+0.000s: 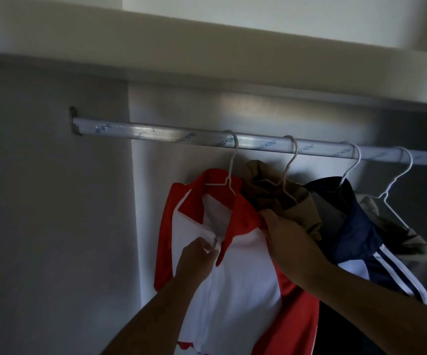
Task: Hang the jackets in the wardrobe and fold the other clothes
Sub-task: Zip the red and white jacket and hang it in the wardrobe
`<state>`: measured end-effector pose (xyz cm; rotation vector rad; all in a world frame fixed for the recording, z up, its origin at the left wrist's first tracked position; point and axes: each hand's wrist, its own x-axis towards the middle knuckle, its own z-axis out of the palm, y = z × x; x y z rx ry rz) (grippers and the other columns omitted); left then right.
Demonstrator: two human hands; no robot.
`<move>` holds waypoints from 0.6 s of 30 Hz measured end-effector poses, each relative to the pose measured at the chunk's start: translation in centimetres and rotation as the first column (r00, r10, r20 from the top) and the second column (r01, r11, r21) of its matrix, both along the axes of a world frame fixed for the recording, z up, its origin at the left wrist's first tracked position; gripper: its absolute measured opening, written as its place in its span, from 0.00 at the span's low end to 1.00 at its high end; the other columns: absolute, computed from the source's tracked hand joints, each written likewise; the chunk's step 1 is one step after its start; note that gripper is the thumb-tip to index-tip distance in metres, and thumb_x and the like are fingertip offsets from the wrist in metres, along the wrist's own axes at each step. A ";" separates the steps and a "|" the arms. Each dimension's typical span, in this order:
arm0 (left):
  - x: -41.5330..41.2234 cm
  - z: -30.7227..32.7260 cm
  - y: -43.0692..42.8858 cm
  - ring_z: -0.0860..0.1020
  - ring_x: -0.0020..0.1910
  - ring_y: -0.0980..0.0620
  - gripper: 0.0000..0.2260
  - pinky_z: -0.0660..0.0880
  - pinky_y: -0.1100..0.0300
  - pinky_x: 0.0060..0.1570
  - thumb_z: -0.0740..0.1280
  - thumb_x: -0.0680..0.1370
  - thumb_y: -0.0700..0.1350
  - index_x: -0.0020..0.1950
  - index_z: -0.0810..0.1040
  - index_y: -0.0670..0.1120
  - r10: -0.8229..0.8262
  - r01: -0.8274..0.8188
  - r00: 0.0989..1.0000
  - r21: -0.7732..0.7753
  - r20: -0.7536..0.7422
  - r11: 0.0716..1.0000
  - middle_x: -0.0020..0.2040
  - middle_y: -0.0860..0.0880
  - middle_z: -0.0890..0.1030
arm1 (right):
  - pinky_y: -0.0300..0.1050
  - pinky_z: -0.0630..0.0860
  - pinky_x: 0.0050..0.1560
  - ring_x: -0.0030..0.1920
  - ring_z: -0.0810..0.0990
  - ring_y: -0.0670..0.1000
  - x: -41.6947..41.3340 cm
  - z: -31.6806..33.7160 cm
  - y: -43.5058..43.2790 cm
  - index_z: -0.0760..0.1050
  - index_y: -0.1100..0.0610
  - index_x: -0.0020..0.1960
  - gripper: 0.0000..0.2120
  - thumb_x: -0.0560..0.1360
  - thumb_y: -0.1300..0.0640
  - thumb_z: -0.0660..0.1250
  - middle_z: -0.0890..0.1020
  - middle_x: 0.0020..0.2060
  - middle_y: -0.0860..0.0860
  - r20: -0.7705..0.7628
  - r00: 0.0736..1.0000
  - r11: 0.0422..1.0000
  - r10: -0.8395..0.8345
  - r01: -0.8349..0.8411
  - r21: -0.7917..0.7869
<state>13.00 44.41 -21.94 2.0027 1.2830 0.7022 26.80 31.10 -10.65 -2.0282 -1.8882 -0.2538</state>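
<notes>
A red and white jacket (245,265) hangs on a white wire hanger (229,172) from the silver wardrobe rail (171,138). My left hand (197,257) pinches its zipper pull just below the collar. My right hand (284,242) grips the jacket's red collar and shoulder on the right side. Right of it, a tan jacket (291,203), a navy jacket with white stripes (360,239) and a grey garment (417,252) hang on their own white hangers.
The wardrobe's grey side wall (53,201) stands to the left, and a shelf board (181,60) runs above the rail. The left stretch of the rail carries no hangers.
</notes>
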 end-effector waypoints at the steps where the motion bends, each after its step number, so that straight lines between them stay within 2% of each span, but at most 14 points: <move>1: 0.0 0.0 0.0 0.77 0.40 0.56 0.09 0.68 0.71 0.37 0.63 0.80 0.45 0.56 0.76 0.41 -0.009 0.012 0.998 0.043 -0.058 0.999 0.45 0.53 0.77 | 0.43 0.74 0.57 0.53 0.79 0.50 0.1 0.0 0.0 0.67 0.56 0.67 0.15 0.81 0.58 0.57 0.78 0.57 0.52 -0.002 1.000 1.000 0.005 -0.005 0.004; 3: 0.0 0.1 -0.2 0.75 0.41 0.59 0.13 0.67 0.74 0.37 0.61 0.81 0.50 0.56 0.76 0.42 0.012 -0.003 0.996 0.105 -0.092 0.995 0.51 0.51 0.79 | 0.42 0.73 0.57 0.53 0.79 0.49 0.2 0.1 0.0 0.67 0.56 0.67 0.15 0.81 0.57 0.58 0.78 0.57 0.51 -0.017 1.000 1.000 0.018 -0.018 0.002; 6: 0.4 0.2 -0.7 0.80 0.44 0.56 0.15 0.74 0.68 0.46 0.61 0.81 0.53 0.55 0.76 0.41 0.039 -0.030 0.997 0.130 -0.070 0.991 0.51 0.48 0.82 | 0.42 0.73 0.56 0.52 0.79 0.49 0.4 -0.1 -0.1 0.67 0.56 0.67 0.15 0.81 0.56 0.59 0.78 0.56 0.51 -0.046 0.998 0.999 0.043 -0.043 0.002; 8: 0.6 0.1 -1.1 0.80 0.47 0.56 0.14 0.74 0.68 0.50 0.61 0.81 0.51 0.56 0.77 0.42 0.056 -0.040 0.995 0.183 -0.081 0.982 0.51 0.48 0.82 | 0.43 0.75 0.54 0.50 0.80 0.50 0.6 -0.2 -0.3 0.68 0.56 0.65 0.14 0.80 0.58 0.59 0.80 0.53 0.52 -0.073 0.996 0.999 0.048 -0.046 0.022; 11: 0.6 -0.3 -1.6 0.75 0.38 0.61 0.11 0.68 0.75 0.41 0.60 0.81 0.49 0.52 0.77 0.43 0.059 -0.048 0.998 0.245 -0.039 0.968 0.44 0.51 0.80 | 0.47 0.77 0.52 0.48 0.81 0.52 1.0 -0.1 -0.5 0.71 0.57 0.61 0.10 0.80 0.60 0.60 0.81 0.50 0.53 -0.105 0.992 0.995 0.069 -0.060 0.080; 14: -0.3 -0.8 -2.4 0.72 0.32 0.61 0.10 0.68 0.74 0.31 0.59 0.82 0.45 0.46 0.76 0.43 0.020 -0.026 0.999 0.208 0.028 0.978 0.37 0.51 0.76 | 0.45 0.74 0.57 0.54 0.79 0.53 1.0 -0.4 -0.7 0.69 0.57 0.66 0.15 0.80 0.59 0.59 0.79 0.57 0.53 -0.077 0.996 0.999 0.039 -0.036 0.039; 16: -1.4 -1.4 -2.9 0.71 0.28 0.58 0.10 0.69 0.71 0.28 0.58 0.82 0.43 0.42 0.72 0.45 0.020 -0.033 0.994 0.125 0.106 0.992 0.34 0.50 0.75 | 0.44 0.73 0.61 0.60 0.77 0.54 0.4 -0.9 -1.3 0.66 0.58 0.71 0.21 0.79 0.62 0.61 0.75 0.63 0.55 0.026 1.000 0.999 0.010 -0.011 0.044; 18: -2.8 -1.4 -3.5 0.72 0.27 0.58 0.10 0.69 0.70 0.27 0.59 0.82 0.43 0.41 0.71 0.47 0.026 -0.031 0.986 0.033 0.165 0.999 0.32 0.50 0.75 | 0.51 0.74 0.59 0.61 0.77 0.58 -0.7 -1.4 -2.5 0.70 0.60 0.69 0.26 0.71 0.65 0.67 0.75 0.64 0.58 0.226 0.974 0.987 -0.007 -0.030 0.159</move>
